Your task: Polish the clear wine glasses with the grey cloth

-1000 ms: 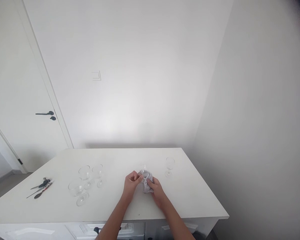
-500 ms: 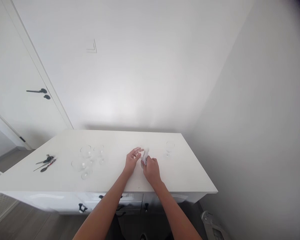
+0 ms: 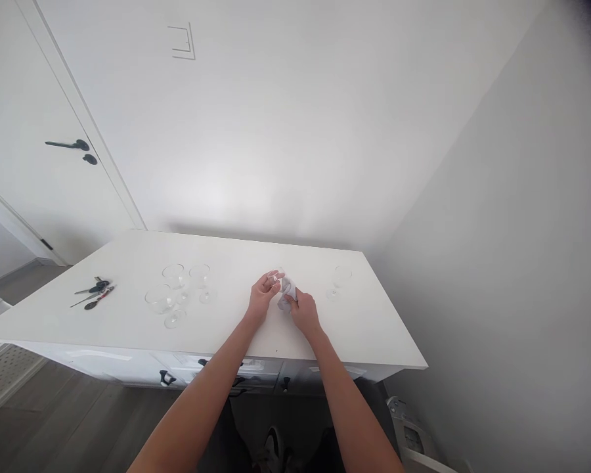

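The clear glass (image 3: 274, 276) is between my hands, over the table (image 3: 374, 328) a little right of its middle, between the far edge and the near one. My left hand (image 3: 261, 295) holds it, fingers curled around it from the left; against all this white its outline hardly shows, so I can't say whether its foot is wrapped in the cloth or free of it. My right hand (image 3: 305, 312) is closed on that bunched pale grey cloth (image 3: 286, 300), bringing it up against the glass from the right. I take the step in hand to be wiping this one glass, and judge it part-way along, since the cloth is at it. The next move calls for a steady, light left grip and gentle pressure from the right, with no hard twisting on something so thin. Toward the far right corner one stemmed glass (image 3: 343, 276) stands upright by itself, well apart from my hands. Left of the table's middle, three more stemmed glasses (image 3: 160, 299) stand upright, close together. Beyond them, near the left edge, lies a small heap of metal utensils (image 3: 99, 288), a spoon (image 3: 90, 305) among them.
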The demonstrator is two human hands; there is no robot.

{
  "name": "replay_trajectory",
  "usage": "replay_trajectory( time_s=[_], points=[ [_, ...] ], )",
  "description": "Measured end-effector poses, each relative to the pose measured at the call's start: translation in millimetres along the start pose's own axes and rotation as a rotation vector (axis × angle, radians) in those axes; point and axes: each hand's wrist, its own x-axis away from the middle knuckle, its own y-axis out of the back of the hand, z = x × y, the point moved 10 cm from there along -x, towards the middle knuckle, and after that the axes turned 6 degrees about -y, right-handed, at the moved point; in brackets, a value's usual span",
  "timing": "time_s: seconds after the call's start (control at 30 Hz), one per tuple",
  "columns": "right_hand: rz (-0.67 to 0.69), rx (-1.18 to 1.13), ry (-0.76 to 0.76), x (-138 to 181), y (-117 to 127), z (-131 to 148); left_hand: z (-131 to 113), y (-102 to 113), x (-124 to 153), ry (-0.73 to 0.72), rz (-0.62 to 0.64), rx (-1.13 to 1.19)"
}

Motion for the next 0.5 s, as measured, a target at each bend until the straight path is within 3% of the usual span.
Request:
replay_trajectory(
  time_s=[0.1,0.2,0.27,0.43,0.5],
  points=[
    [-0.097,-0.093,-0.035,-1.9,10.5,-10.6,1.3,0.4,0.7,0.004,0.0,0.037],
    [-0.287,-0.332,-0.088,2.2,30.5,-23.0,1.8,14.7,-0.6,-0.03,-0.108,0.086],
    [-0.323,-0.506,-0.143,4.8,31.6,-31.1,2.7,25.1,-1.6,-0.06,-0.186,0.12],
    [0.015,-0.708,-0.208,2.4,-11.2,-19.4,2.8,20.4,-4.8,-0.115,-0.123,0.196],
    [0.093,-0.733,-0.228,2.1,-21.2,-13.5,2.7,16.0,-4.6,-0.115,-0.088,0.199]
  ],
)
